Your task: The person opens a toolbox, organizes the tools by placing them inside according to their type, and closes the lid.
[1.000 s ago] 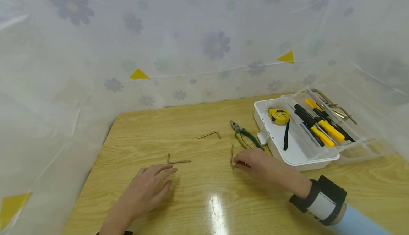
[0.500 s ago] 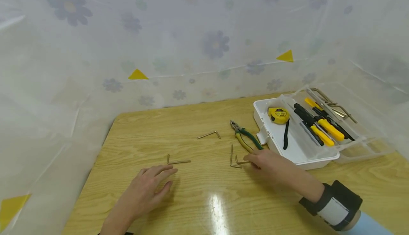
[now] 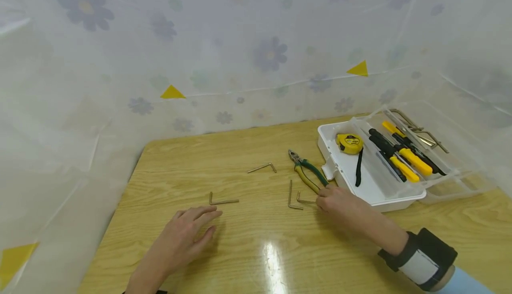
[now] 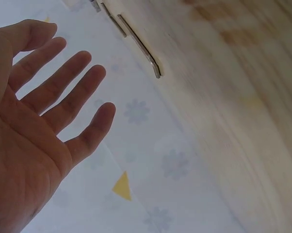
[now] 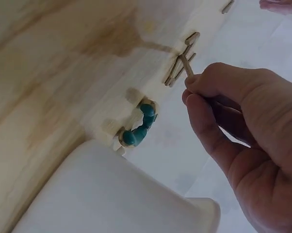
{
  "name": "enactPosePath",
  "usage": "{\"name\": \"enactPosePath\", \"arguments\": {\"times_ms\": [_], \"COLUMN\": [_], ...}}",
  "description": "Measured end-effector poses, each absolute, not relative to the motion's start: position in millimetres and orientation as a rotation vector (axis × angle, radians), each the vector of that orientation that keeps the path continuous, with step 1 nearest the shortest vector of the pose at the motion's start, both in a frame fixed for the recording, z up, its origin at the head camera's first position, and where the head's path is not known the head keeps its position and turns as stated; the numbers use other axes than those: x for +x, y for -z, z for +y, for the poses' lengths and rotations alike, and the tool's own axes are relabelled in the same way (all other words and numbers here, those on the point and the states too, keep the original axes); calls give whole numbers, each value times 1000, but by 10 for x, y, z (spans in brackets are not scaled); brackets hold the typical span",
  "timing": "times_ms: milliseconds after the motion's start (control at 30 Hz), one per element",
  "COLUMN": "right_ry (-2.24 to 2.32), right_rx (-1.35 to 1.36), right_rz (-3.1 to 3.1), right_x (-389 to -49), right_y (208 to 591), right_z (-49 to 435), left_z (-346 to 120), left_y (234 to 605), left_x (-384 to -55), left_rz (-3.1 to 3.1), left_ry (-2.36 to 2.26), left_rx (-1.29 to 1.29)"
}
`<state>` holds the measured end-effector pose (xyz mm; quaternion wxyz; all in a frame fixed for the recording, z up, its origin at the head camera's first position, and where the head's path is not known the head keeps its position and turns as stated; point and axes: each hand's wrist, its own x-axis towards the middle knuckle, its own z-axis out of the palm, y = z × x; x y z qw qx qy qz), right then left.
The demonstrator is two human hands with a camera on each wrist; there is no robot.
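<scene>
My right hand [image 3: 346, 205] pinches the end of an L-shaped hex key [image 3: 306, 201] between thumb and forefinger; the pinched key [image 5: 186, 64] shows in the right wrist view too. Just left of it lies a second hex key [image 3: 290, 196]. Green-and-yellow pliers [image 3: 307, 169] lie beyond the hand, their handle ends beside its knuckles. On the left, my left hand [image 3: 180, 240] hovers or rests with fingers spread and nothing in it. A third hex key [image 3: 224, 202] lies just past its fingertips, and another hex key [image 3: 262, 168] is farther back.
At the right stands an open white toolbox [image 3: 376, 206] with a clear lid. Inside are a yellow tape measure [image 3: 350, 144], yellow-and-black-handled tools [image 3: 416, 161] and bent metal keys [image 3: 434, 142]. A flowered plastic sheet [image 3: 224, 63] rises behind the wooden table [image 3: 188, 160].
My right hand has shifted right, drawing the pinched hex key away from the upright-lying one, whose short arm now shows. My left hand has stayed in place.
</scene>
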<state>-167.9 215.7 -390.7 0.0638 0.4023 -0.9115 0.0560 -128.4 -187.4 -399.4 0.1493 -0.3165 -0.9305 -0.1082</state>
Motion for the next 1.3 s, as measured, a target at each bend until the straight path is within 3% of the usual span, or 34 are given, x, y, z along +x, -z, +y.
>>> {"name": "enactPosePath", "arguments": {"times_ms": [367,967,1167,1300], "right_ry": [-516,-336,-399,-428], "right_rx": [1086,277,-93,-194], "right_rz": [-2249,-2286,-2516,-2650], "right_x": [-1729,-1537,-1461,-1462], "right_y": [3800,3392,3394,3353], "right_z": [2471,3771,3942,4007], "left_z": [-1710,-1188,-1053,-1014], "left_y": [4043,4064,4059,4076], "left_x": [-1334,-1274,-1234,-1226], "left_rz": [-2575,-2529,-2568,-2560], "left_ry": [326,280,320,318], "left_rx": [-1055,-1383,-1450,-1484]}}
